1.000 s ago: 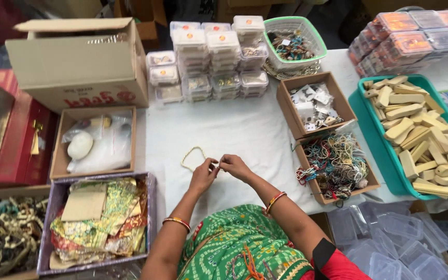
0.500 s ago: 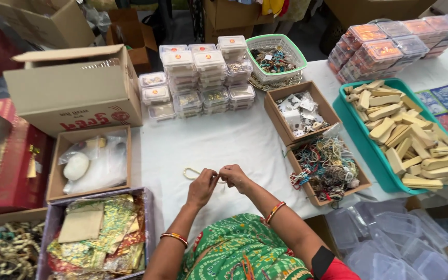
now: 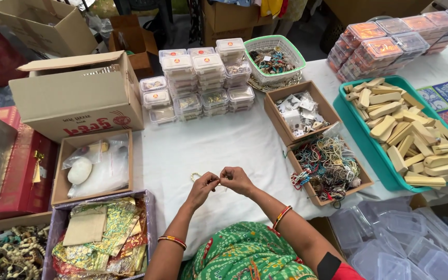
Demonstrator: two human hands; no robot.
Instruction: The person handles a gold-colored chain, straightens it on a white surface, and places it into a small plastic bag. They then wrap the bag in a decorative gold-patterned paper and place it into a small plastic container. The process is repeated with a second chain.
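My left hand point(image 3: 204, 185) and my right hand point(image 3: 237, 179) meet over the white table point(image 3: 224, 140), fingertips pinched together. Between them they hold a thin pale beaded string point(image 3: 195, 176), whose small loop shows just left of my left fingers. Both wrists wear coloured bangles. A cardboard box of coloured thread loops point(image 3: 327, 166) lies to the right of my right hand.
Stacks of small clear lidded boxes point(image 3: 198, 83) stand behind. A green basket point(image 3: 276, 59), a box of small packets point(image 3: 299, 111) and a teal tray of wooden pieces point(image 3: 405, 135) sit right. Cardboard boxes point(image 3: 79, 96) and a box of gold pouches point(image 3: 99, 236) are left. Empty clear containers point(image 3: 400, 243) lie low right.
The string's loop has shrunk from a wide open ring to a small bit beside my left fingers. My hands stay together; the view shifted slightly.
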